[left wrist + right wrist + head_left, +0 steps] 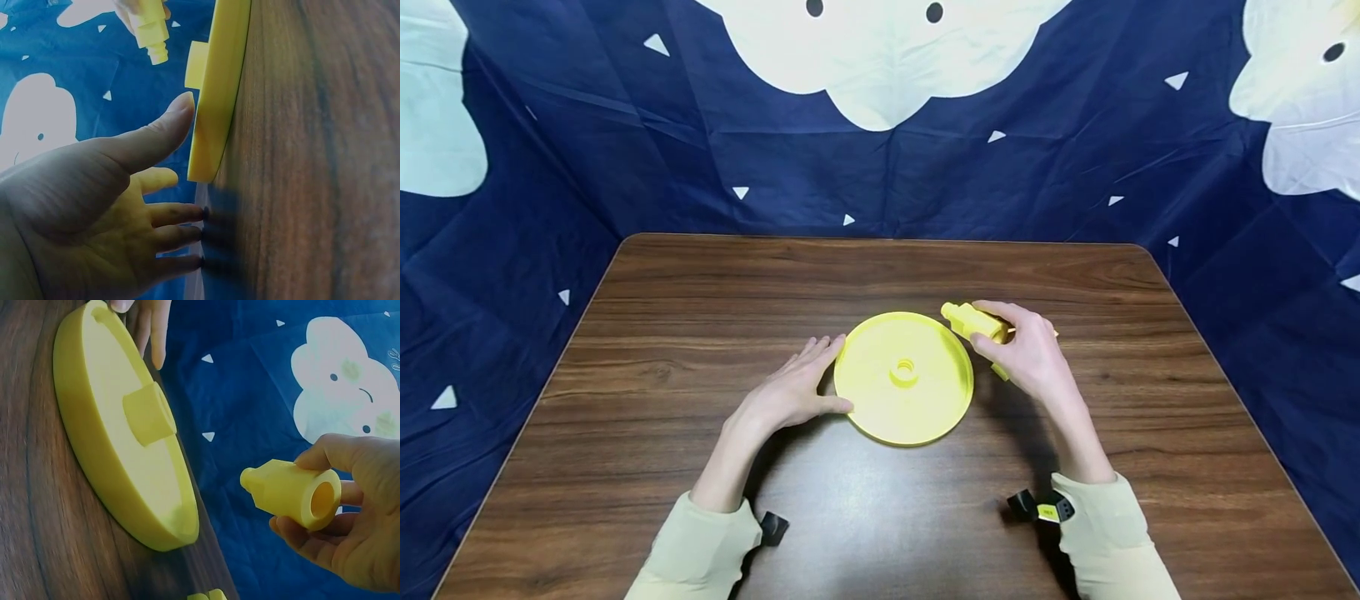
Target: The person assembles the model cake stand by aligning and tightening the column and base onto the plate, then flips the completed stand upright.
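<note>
A round yellow tray-like disc (pixel 868 392) with a raised rim and a short hollow hub (pixel 904 374) at its centre lies flat on the table. At its left edge is my left hand (pixel 793 392), fingers spread and thumb tip at the rim. My right hand (pixel 1026 346), right of the disc, pinches a yellow hollow plastic piece (pixel 281 490) between thumb and fingers. That piece has a stepped narrow tip and an open round socket at its wider end. In the head view its tip points left, above the disc's upper right edge.
Another yellow part (pixel 1000 372) shows partly from under my right hand, mostly hidden. The wooden table (pixel 700 292) has rounded far corners. Behind it hangs a dark blue cloth (pixel 805 167) with white cloud shapes. A black wrist device (pixel 772 528) sits at my left cuff.
</note>
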Tool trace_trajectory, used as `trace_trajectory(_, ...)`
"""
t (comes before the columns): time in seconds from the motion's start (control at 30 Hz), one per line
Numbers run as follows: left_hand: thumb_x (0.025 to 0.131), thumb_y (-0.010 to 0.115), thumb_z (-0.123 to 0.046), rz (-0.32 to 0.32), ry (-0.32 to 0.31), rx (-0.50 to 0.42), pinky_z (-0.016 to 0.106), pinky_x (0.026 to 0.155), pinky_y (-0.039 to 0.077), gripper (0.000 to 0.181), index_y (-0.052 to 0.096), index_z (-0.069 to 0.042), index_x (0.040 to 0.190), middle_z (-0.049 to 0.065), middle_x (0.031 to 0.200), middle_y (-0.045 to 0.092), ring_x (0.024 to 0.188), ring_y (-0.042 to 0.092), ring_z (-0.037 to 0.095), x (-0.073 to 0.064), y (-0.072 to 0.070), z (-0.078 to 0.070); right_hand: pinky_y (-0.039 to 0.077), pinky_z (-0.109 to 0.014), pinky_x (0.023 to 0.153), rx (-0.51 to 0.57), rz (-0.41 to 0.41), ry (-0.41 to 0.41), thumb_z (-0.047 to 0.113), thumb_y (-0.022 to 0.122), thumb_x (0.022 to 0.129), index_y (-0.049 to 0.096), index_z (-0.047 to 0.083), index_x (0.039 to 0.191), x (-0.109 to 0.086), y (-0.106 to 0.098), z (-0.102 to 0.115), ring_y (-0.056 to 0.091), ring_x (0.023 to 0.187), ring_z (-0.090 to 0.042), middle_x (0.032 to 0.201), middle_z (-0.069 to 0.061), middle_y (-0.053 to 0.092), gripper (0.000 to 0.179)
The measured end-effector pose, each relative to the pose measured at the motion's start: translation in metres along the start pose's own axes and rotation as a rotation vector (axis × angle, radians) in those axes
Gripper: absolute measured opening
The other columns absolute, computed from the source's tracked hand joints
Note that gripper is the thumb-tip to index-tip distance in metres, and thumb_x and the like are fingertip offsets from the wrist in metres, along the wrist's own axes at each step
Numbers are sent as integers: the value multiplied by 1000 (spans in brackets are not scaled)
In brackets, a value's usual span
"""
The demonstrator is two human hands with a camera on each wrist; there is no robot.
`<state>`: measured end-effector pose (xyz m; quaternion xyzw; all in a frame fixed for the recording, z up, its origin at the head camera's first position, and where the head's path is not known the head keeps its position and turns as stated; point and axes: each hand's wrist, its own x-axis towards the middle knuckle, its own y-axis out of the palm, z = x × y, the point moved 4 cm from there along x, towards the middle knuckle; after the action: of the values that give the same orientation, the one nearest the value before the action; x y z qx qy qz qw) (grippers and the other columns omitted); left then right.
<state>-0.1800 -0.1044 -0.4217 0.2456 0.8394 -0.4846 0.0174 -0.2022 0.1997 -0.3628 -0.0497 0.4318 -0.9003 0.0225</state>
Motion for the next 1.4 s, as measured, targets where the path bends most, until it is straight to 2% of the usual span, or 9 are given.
trace_trajectory(0.2,79,70,-50,9,-19,-10,63,112,20,97,15,-21,153,12,159,13,149,8,30,2,0,-3,50,-24,66,83,1,-37,26,69,81,61,23,125,-1,5,5,58,81,-17,108,-3,66,45)
trace_trajectory(0.5,79,69,-52,12,-33,-13,68,108,21,95,17,-23,152,9,160,12,149,8,27,2,1,-3,48,-22,63,111,-28,-96,24,67,81,62,24,124,-4,13,9,56,74,-14,103,-1,68,43)
trace_trajectory(0.67,79,69,-52,16,-29,-9,68,108,21,95,17,-23,152,9,160,12,149,7,26,2,1,-3,47,-22,62,138,-42,-104,24,68,81,62,28,122,-6,16,11,56,71,-13,97,1,67,42)
trace_trajectory(0.9,81,67,-51,21,5,9,60,113,21,91,18,-21,152,8,160,14,149,9,27,1,2,-3,45,-21,60,141,-42,-110,26,69,81,63,30,121,-6,21,13,55,68,-13,88,2,66,41)
trace_trajectory(1.13,82,66,-50,8,11,19,64,111,22,88,20,-23,152,6,159,17,148,12,27,0,2,-1,45,-22,60,144,-51,-137,26,70,80,63,30,120,-6,22,15,55,68,-12,86,4,66,40)
trace_trajectory(1.4,83,66,-48,-12,16,19,61,112,24,84,24,-23,151,6,158,22,147,17,27,-1,-1,-1,46,-22,58,162,-52,-135,24,71,79,64,30,118,-4,24,16,56,66,-11,82,5,64,40)
